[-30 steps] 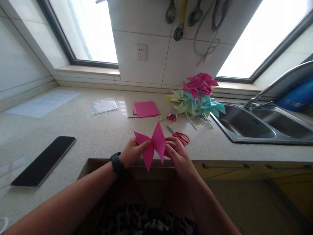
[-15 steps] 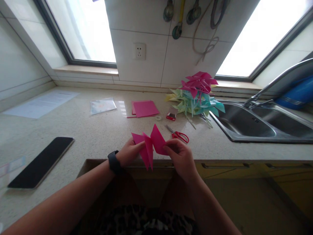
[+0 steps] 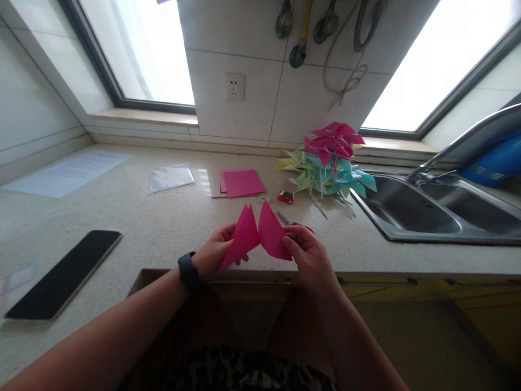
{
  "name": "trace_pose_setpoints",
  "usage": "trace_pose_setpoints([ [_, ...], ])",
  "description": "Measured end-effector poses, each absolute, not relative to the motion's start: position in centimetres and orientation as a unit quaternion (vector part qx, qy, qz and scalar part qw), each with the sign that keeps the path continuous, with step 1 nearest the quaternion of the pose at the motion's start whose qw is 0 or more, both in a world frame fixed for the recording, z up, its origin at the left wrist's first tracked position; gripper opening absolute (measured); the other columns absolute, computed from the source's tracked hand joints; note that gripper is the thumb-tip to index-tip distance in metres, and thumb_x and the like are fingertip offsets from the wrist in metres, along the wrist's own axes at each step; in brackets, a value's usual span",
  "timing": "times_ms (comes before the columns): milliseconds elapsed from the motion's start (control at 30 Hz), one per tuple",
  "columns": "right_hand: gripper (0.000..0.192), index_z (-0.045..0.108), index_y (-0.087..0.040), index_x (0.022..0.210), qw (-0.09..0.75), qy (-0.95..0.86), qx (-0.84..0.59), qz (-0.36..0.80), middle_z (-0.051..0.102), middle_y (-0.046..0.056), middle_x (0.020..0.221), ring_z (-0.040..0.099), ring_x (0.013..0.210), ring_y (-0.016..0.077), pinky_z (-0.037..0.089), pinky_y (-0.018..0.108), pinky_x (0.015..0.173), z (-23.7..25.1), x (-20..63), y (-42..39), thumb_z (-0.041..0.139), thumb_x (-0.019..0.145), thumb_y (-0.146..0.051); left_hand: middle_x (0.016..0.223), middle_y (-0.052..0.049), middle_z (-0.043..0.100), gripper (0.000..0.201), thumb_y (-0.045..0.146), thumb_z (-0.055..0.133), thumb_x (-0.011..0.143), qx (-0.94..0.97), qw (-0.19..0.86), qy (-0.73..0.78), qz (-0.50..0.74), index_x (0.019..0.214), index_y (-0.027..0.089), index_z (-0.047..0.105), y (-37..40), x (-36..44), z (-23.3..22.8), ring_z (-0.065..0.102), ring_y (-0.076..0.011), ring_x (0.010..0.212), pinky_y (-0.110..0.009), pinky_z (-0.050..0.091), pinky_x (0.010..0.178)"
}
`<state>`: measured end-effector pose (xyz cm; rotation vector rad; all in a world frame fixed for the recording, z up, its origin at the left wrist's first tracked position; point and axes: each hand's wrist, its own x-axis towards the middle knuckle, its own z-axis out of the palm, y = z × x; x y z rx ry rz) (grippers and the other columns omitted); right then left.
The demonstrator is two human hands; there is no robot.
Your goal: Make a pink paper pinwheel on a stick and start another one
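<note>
A bright pink sheet of paper (image 3: 245,234), cut into flaps, is held up between both hands above the counter's front edge. My left hand (image 3: 220,248), with a dark watch at the wrist, grips the flaps on the left side. The thumb and fingers of my right hand (image 3: 306,251) pinch the flap on the right. Just behind the right hand lie red-handled scissors (image 3: 284,218), their handles mostly hidden by it. Beyond the paper are a roll of clear tape (image 3: 264,199), partly covered, and a small red and black box (image 3: 285,197).
Pink paper squares (image 3: 244,183) lie at the back of the counter. Finished paper pinwheels (image 3: 336,144) are heaped beside the steel sink (image 3: 407,209). To the left are a clear packet (image 3: 171,177), a printed sheet (image 3: 69,172) and a dark tablet-like slab (image 3: 65,274).
The left flaps have swung from pointing down to standing upright and closer together. My right hand has shifted slightly right and down, now covering more of the scissors' handles.
</note>
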<state>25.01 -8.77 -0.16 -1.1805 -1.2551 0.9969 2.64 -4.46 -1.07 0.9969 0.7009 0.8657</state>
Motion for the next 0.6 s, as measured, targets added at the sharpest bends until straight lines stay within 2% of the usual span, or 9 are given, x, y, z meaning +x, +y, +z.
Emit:
trace_pose_setpoints([
  [133, 0.027, 0.066, -0.025, 0.107, 0.522, -0.565, -0.518, 0.374, 0.073, 0.004, 0.088, 0.069, 0.079, 0.0203, 0.058, 0.036, 0.072, -0.2, 25.9, -8.3, 0.067, 0.089, -0.045, 0.073, -0.001, 0.071, 0.051, 0.026, 0.085, 0.071, 0.449, 0.746, 0.308, 0.383, 0.115, 0.014, 0.064, -4.0, 2.5, -1.7, 0.066, -0.0126, 0.050, -0.018, 0.046, 0.042],
  [300, 0.015, 0.069, -0.024, 0.101, 0.481, -0.625, -0.539, 0.295, 0.074, 0.006, 0.091, 0.069, 0.085, 0.0219, 0.054, 0.037, 0.077, 0.5, 26.8, -8.0, 0.064, 0.092, -0.035, 0.073, -0.002, 0.071, 0.051, 0.026, 0.085, 0.071, 0.442, 0.760, 0.299, 0.371, 0.116, 0.014, 0.064, -3.6, 2.4, -2.0, 0.066, -0.0131, 0.050, -0.018, 0.047, 0.042],
  [467, 0.007, 0.067, -0.023, 0.094, 0.448, -0.667, -0.549, 0.230, 0.073, 0.005, 0.085, 0.068, 0.080, 0.0219, 0.049, 0.036, 0.073, 1.2, 27.1, -7.8, 0.062, 0.091, -0.026, 0.075, -0.003, 0.072, 0.053, 0.026, 0.085, 0.070, 0.437, 0.767, 0.299, 0.362, 0.117, 0.013, 0.065, -3.5, 2.3, -1.8, 0.067, -0.0141, 0.051, -0.019, 0.048, 0.041],
  [600, 0.006, 0.064, -0.022, 0.094, 0.437, -0.683, -0.541, 0.224, 0.070, 0.004, 0.081, 0.067, 0.075, 0.0198, 0.050, 0.034, 0.071, 1.1, 27.2, -7.6, 0.062, 0.091, -0.026, 0.077, -0.004, 0.072, 0.051, 0.024, 0.085, 0.069, 0.435, 0.766, 0.302, 0.364, 0.114, 0.013, 0.065, -3.5, 2.3, -1.6, 0.067, -0.0132, 0.050, -0.019, 0.047, 0.042],
])
